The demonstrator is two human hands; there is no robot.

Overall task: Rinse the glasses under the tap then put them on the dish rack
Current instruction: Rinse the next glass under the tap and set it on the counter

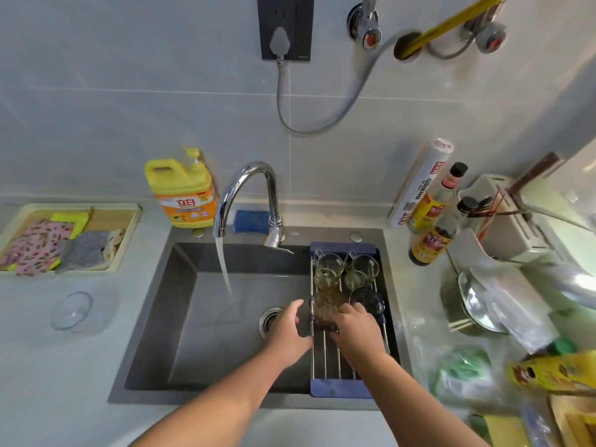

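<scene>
your right hand (354, 325) clasps the brown-tinted drinking glass (327, 304) on the blue-ended steel-rod dish rack (326, 359); your left hand (287, 330) hovers slack beside it. settle it steady on the rods before letting go.

Glossy chrome tap (254, 188), matt dark sink (180, 285), clear glasses (329, 269), metal-barred dish rack (335, 359).

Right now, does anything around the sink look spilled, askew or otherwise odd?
One thing: the tap runs into the sink with nothing under it, while the right hand holds a brown glass on the rack and the left hand hovers open beside it. Nothing looks spilled or broken.
</scene>
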